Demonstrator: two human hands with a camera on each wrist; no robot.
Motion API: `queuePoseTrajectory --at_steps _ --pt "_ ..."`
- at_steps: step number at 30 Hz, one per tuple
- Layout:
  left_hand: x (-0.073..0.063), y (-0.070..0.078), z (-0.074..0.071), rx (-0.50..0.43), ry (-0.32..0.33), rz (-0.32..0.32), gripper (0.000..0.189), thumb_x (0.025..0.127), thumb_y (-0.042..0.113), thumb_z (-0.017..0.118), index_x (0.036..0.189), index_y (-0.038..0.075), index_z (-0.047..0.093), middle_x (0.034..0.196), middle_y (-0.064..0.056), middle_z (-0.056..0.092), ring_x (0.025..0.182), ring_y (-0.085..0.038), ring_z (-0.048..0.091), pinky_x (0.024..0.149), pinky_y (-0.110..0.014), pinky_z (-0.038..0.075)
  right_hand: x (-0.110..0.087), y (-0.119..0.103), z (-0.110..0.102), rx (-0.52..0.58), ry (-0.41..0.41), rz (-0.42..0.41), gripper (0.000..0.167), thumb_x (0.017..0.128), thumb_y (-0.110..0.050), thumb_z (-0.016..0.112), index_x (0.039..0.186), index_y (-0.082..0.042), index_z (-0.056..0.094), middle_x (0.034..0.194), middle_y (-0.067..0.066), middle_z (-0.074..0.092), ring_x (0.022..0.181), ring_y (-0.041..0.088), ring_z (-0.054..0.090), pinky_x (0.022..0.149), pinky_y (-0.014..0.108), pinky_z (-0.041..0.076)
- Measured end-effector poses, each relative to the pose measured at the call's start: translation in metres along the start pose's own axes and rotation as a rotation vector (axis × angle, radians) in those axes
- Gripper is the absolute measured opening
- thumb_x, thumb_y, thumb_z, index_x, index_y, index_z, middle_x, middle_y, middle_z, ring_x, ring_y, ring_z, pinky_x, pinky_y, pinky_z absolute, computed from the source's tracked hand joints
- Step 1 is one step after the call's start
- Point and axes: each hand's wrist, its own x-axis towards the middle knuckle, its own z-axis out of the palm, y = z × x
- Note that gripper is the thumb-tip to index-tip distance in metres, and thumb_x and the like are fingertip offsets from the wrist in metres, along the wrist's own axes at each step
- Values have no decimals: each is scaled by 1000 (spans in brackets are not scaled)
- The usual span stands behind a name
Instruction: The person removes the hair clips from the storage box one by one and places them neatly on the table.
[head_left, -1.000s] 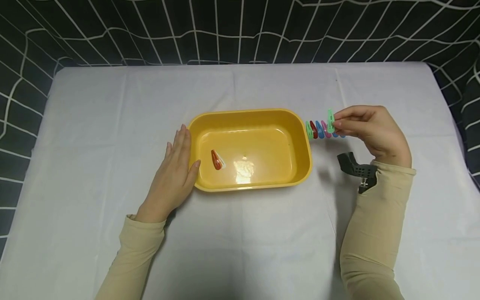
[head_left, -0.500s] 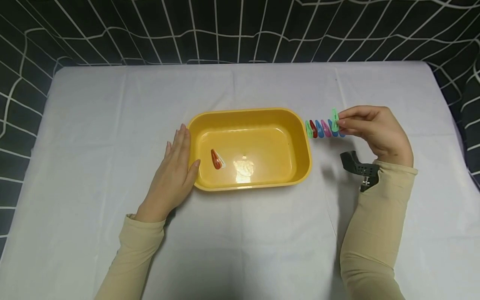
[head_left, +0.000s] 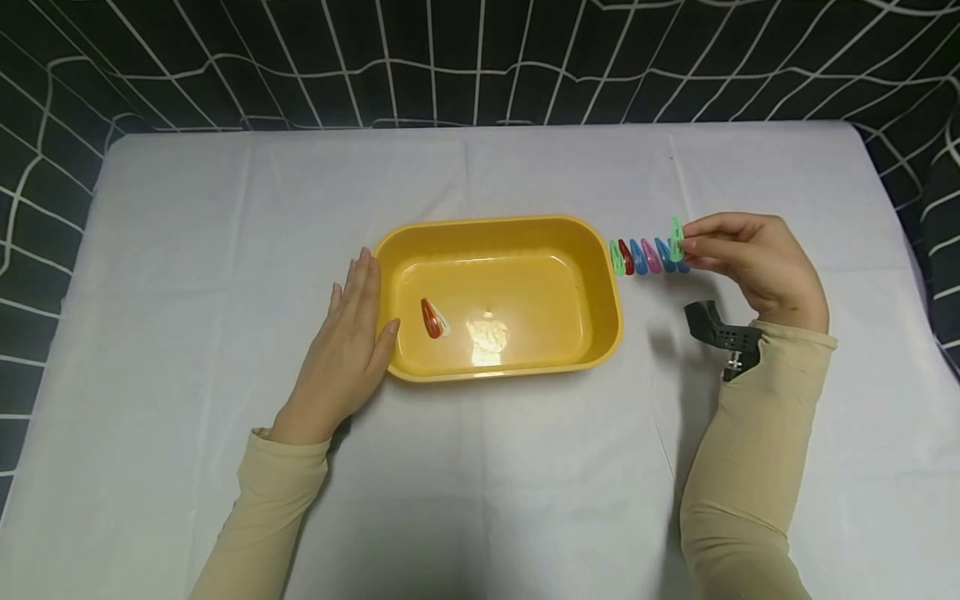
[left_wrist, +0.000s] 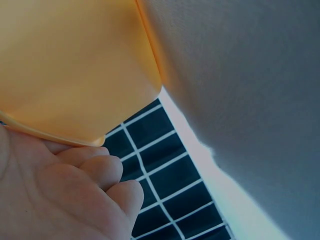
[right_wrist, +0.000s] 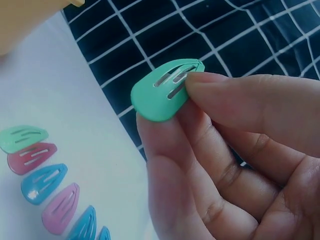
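Between thumb and fingers my right hand (head_left: pixel 757 262) pinches a green snap hair clip (right_wrist: pixel 162 92), held up above the right end of a row of hair clips. That row, with a green clip (head_left: pixel 617 257), a red clip (head_left: pixel 626 257), a pink clip (right_wrist: pixel 61 209) and blue ones (right_wrist: pixel 44 184), lies on the cloth just right of a yellow tray (head_left: pixel 495 367). Inside the tray are a reddish-brown hair clip (head_left: pixel 431 318) and a white one (head_left: pixel 445 325) partly beneath it. My left hand (head_left: pixel 337 358) rests with straight fingers against the tray's left wall.
A white cloth (head_left: pixel 480 483) covers the table. Dark fabric with white grid lines (head_left: pixel 457 75) surrounds its back and sides. A black wrist mount (head_left: pixel 723 337) sticks out from the right sleeve.
My right hand has moved slightly right along the row with the green hair clip, uncovering more of the blue clips. The left hand and the tray stay almost where they were.
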Motion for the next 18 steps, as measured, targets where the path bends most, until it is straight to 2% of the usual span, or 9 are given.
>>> queuePoseTrajectory --at_steps 18 --pt "0 0 1 -1 8 -1 65 99 22 41 148 -8 9 157 -16 3 144 -26 4 114 -43 6 0 7 -13 36 29 14 13 82 6 67 85 -3 75 81 3 71 70 12 66 65 20 54"
